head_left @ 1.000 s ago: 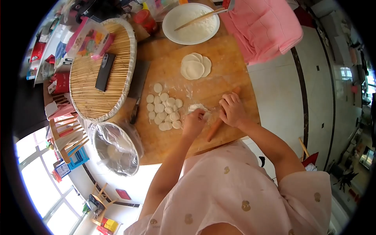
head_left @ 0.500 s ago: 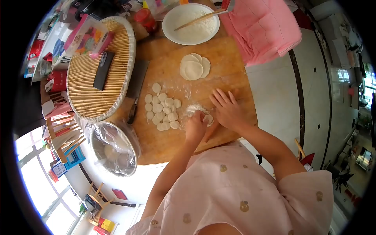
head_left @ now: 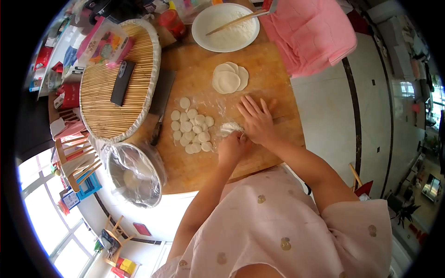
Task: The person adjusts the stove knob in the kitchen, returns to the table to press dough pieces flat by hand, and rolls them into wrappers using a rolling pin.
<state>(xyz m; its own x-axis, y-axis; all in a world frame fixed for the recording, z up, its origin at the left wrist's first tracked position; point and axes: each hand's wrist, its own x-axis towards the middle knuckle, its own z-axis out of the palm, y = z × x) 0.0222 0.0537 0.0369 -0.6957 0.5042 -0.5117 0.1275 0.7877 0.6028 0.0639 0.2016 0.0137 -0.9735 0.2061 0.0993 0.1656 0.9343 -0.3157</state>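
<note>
My left hand (head_left: 232, 147) is closed in a pinch beside a small heap of flour (head_left: 230, 127); it covers most of the dough piece seen at its fingertips. Flat with its fingers spread, my right hand (head_left: 257, 121) lies over the rolling pin, which is almost wholly hidden under it. Several small dough discs (head_left: 188, 126) lie left of my hands on the wooden board (head_left: 273, 69). Farther up the board is a stack of rolled round wrappers (head_left: 229, 79).
A white bowl of flour (head_left: 204, 34) with chopsticks stands at the back. On the left are a cleaver (head_left: 163, 95), a round woven tray (head_left: 99, 104) bearing a black phone (head_left: 123, 83), and a plastic-covered metal bowl (head_left: 160, 185). A pink-covered chair (head_left: 310, 37) stands at the right.
My right hand has moved left over the rolling pin, close to my left hand, and its fingers have spread. The dough piece that showed between the hands is now mostly hidden.
</note>
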